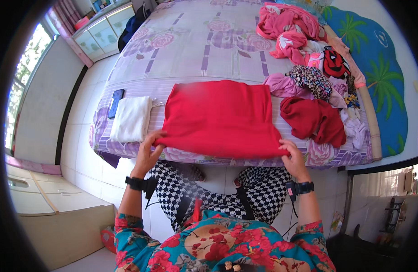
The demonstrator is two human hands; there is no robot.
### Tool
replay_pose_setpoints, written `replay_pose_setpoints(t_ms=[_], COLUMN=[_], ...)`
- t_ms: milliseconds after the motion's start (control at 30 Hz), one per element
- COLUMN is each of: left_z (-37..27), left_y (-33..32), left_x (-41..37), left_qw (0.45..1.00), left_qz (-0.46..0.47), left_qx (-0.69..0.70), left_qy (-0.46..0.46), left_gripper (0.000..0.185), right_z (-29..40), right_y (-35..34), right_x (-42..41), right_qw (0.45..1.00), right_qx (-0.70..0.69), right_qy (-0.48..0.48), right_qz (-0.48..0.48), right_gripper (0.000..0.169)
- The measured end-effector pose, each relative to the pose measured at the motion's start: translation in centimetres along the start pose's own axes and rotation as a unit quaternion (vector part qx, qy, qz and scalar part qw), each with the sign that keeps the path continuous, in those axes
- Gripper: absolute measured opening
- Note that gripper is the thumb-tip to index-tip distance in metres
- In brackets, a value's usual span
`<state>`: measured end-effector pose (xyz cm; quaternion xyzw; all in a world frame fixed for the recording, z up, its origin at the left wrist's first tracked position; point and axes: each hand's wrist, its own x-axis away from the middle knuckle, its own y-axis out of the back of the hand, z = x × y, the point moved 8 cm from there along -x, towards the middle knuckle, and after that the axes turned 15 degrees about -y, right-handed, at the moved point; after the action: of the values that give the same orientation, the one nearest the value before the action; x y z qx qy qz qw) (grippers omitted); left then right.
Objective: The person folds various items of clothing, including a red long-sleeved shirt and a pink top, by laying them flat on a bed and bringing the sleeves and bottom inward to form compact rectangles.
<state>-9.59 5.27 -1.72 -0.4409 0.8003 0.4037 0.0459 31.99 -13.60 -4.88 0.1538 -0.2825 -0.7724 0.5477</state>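
Note:
A red cloth garment (pixel 218 117) lies spread out flat on the bed, its lower edge close to the bed's near edge. My left hand (pixel 150 149) pinches its near left corner between thumb and fingers. At the near right corner, my right hand (pixel 293 157) grips the same edge. The hem between both hands looks slightly raised. To the left of the red garment rests a folded white cloth (pixel 131 119), with a dark smartphone (pixel 116 103) beside it. A crumpled dark red garment (pixel 313 120) lies to the right.
Pink clothes (pixel 287 23) are heaped at the far right of the bed, with a floral-print cloth (pixel 311 81) and other small garments nearer. A rolled beige mat edge (pixel 373 125) runs along the right side. A pale cabinet (pixel 69 224) stands at lower left.

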Motion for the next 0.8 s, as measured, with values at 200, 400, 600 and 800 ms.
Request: replay_pose_setpoints(t_ms=[200,400,600,800], left_z=[-0.9,1.6,10.7,12.7], left_y=[-0.2,1.3,-0.4,-4.9], left_x=[6.9,4.3,-0.6,-3.1], left_qw=[0.979,0.977,0.951,0.95], left_qz=[0.075,-0.049,-0.146,-0.108], left_qx=[0.11,0.105,0.123,0.165], left_qy=[0.155,0.181,0.243,0.241], left_gripper=[0.015,0.022,0.032,0.041], right_z=[-1.6,0.0,-1.3,-8.1], right_y=[-1.0,0.9,-1.2,-4.0], right_x=[4.7,0.9,-9.5,-12.5], right_qw=[0.985,0.975,0.967,0.967], right_qx=[-0.04,-0.107,-0.222,-0.196], right_qy=[-0.093,-0.166,-0.119,-0.157], right_qz=[0.141,0.105,0.042,-0.037], right_gripper=[0.013,0.016,0.025,0.035])
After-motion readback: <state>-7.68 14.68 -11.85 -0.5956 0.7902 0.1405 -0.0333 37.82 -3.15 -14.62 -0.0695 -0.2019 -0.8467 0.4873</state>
